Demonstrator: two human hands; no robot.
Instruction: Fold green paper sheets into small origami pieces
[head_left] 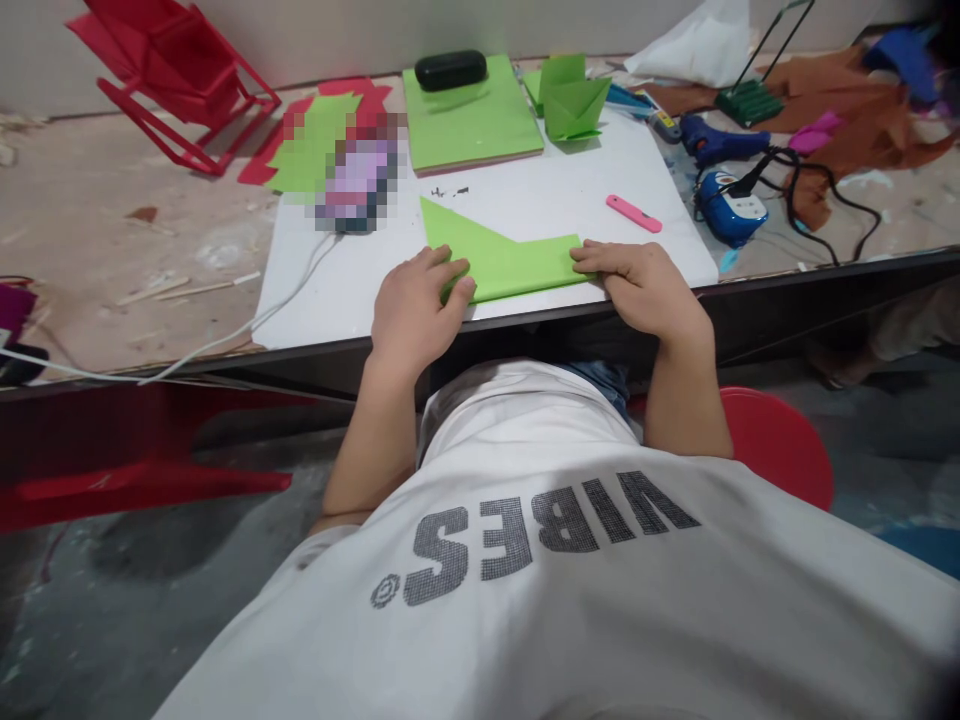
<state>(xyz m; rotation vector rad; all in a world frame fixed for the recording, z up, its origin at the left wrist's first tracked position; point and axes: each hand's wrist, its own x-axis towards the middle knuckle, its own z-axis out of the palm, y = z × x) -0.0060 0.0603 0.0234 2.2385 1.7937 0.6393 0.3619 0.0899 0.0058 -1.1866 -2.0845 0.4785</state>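
Observation:
A sheet of bright green paper [517,262], folded with a pointed flap up at its left, lies on the white board near the table's front edge. My left hand [420,300] holds its left end, with thumb and fingers closed on the paper. At the opposite end, my right hand [637,285] grips the right corner between its fingers and a thumb that is mostly hidden. A pink folding cutter [634,213] rests on the board beyond my right hand.
Behind are a green paper stack [472,130] with a black case [450,70], a folded green paper piece [574,105] and a blurred phone [356,185] with a white cable. A red model chair [172,70] stands left; a blue glue gun [724,140] lies right.

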